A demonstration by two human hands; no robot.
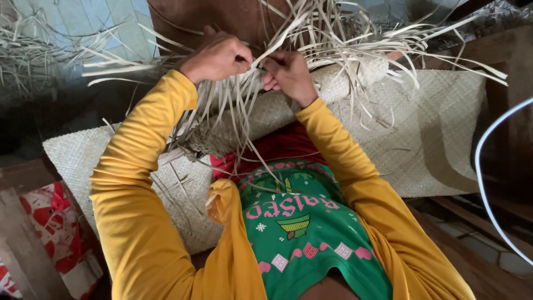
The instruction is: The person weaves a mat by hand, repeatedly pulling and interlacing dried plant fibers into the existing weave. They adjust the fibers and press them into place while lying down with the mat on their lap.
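Note:
My left hand point(217, 57) and my right hand point(288, 75) are raised close together over a pale woven straw mat point(433, 128). Both hands pinch thin dried straw strips point(333, 39) at the mat's unfinished edge, where many loose strips fan out upward and to both sides. My arms wear yellow sleeves. Part of the mat is rolled or folded across my lap, with more loose strips hanging down over it point(222, 119).
A red and white patterned bag point(55, 228) lies at the lower left beside a wooden board point(22, 244). A wooden frame point(511, 61) stands at right with a white cord point(488, 183) curving past it. Tiled floor point(83, 22) shows at the upper left.

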